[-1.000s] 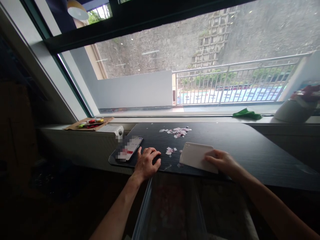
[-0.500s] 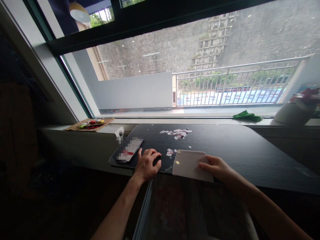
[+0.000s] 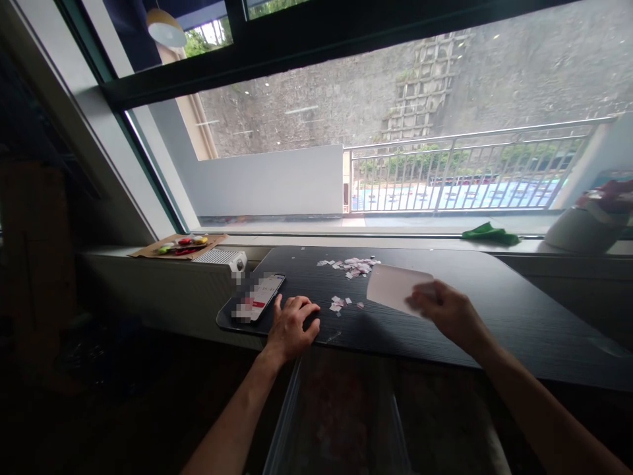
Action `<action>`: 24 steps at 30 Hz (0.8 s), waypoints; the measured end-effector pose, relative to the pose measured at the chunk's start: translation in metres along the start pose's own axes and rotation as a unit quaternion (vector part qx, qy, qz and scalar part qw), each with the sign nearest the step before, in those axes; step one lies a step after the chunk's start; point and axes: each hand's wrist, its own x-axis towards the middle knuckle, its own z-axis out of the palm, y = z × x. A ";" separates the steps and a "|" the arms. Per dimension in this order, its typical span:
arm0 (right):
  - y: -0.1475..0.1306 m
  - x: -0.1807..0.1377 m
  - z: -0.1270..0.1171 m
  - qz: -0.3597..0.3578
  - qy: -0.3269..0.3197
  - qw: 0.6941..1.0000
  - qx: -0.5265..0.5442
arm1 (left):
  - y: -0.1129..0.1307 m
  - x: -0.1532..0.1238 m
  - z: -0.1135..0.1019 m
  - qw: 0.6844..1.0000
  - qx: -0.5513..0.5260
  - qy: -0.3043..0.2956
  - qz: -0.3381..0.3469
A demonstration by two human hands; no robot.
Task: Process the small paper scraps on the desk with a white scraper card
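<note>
My right hand (image 3: pixel 448 310) is closed on the right end of a thin, pale, flat sheet (image 3: pixel 393 285) with rounded corners. It is raised above the dark table (image 3: pixel 445 274), and a shadow falls beneath it. The hand's fingers are slightly blurred. My left hand (image 3: pixel 294 326) rests near the table's front edge with its fingers bent and apart, holding nothing. To its right lies a small cluster of cut paper bits (image 3: pixel 337 303). A larger pile of paper bits (image 3: pixel 357 266) is farther back, just left of the sheet's far corner.
Left of my left hand lies a phone (image 3: pixel 262 297), its screen partly pixelated. A green cloth (image 3: pixel 490 233) and a pale pot (image 3: pixel 581 221) stand on the windowsill. Cardboard with colourful items (image 3: pixel 182 245) sits at the left. Below the table edge is an open, dim clear-walled container (image 3: pixel 341 415).
My right hand has lifted the pale sheet off the table's front edge and moved it away from me and to the right, tilting it. My left hand has stayed nearly still.
</note>
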 end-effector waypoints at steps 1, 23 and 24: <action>0.003 0.002 0.004 0.012 -0.009 1.000 0.014 | 0.000 0.000 0.000 1.000 0.001 0.001 0.001; 0.001 -0.005 0.047 0.029 -0.092 0.990 0.098 | 0.000 0.000 0.000 1.000 0.003 -0.009 0.002; -0.001 -0.006 0.047 0.023 -0.099 0.990 0.095 | 0.000 0.000 -0.001 1.000 0.004 -0.010 0.001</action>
